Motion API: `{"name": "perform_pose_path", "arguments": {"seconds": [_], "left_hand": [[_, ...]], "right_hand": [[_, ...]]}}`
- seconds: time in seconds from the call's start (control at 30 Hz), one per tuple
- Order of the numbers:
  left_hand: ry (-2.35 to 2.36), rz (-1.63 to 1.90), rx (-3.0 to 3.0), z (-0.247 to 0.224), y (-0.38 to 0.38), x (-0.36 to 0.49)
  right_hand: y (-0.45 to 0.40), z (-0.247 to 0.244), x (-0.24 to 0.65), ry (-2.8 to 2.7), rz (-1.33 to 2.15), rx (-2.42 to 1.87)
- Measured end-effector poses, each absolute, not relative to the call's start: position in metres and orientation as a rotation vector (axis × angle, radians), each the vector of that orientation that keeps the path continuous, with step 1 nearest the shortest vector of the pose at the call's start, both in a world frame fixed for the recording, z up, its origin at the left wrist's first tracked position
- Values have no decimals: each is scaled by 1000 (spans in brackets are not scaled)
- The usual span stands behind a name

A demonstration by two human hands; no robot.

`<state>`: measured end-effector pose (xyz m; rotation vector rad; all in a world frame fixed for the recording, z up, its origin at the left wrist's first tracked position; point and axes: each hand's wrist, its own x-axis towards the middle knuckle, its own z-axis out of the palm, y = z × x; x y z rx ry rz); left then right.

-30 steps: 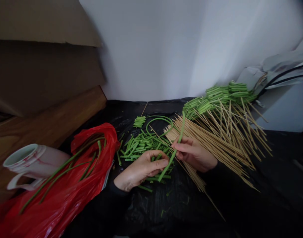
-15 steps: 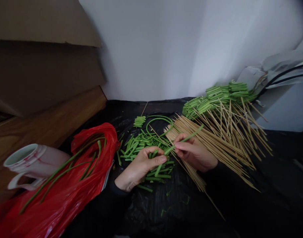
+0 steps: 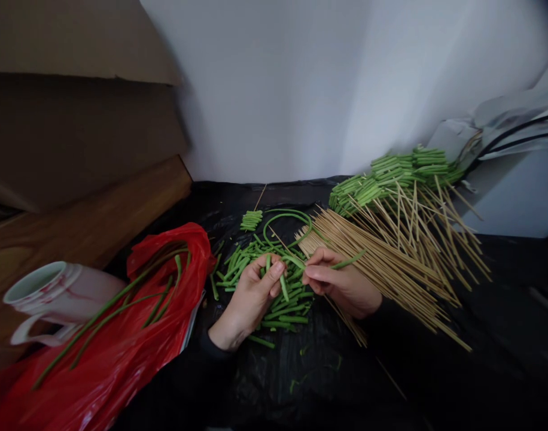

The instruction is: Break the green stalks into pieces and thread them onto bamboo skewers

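Note:
My left hand [image 3: 256,294] pinches short cut green stems [image 3: 283,286] between thumb and fingers, over a loose pile of cut green stems [image 3: 287,310]. My right hand [image 3: 343,284] is closed on a longer green stem [image 3: 352,260], whose free end sticks out to the right. The two hands are close but apart. Beyond them a green stem lies curled in a loop [image 3: 265,229]. To its left sits a small row of stem pieces on a thin stick [image 3: 251,220]. Many bamboo sticks [image 3: 381,251] lie beside my right hand.
Stacked skewered green stems [image 3: 395,176] stand by the wall at the right. On the left are a red plastic bag [image 3: 166,335] with long stems on it, a white mug [image 3: 72,290] lying tilted, and a cardboard box [image 3: 85,126]. Black plastic sheeting [image 3: 301,383] covers the work surface.
My hands have moved apart slightly, the left one up and to the left. The long stem in my right hand has come away from the left hand and sits lower.

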<state>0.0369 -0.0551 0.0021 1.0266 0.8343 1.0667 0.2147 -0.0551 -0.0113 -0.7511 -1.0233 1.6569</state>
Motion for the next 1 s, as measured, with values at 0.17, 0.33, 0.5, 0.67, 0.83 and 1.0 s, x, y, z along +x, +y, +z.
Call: {"name": "perform_pose_path", "arguments": {"seconds": [0.17, 0.33, 0.5, 0.67, 0.83, 1.0], "left_hand": [[716, 1016, 966, 5, -56, 34], [718, 1035, 1007, 6, -55, 32], [755, 1099, 1048, 4, -55, 33], [771, 1116, 1027, 8, -56, 34], [790, 1113, 1022, 6, -56, 35], [812, 1120, 997, 3, -56, 36]], "right_hand": [[-56, -12, 215, -985, 1685, -744], [-56, -14, 215, -974, 1699, -765], [-56, -15, 214, -1003, 1720, -757], [-56, -18, 213, -1020, 1732, -761], [-58, -17, 212, -1058, 1731, -766], [-59, -14, 211, -1091, 1746, -772]]}}
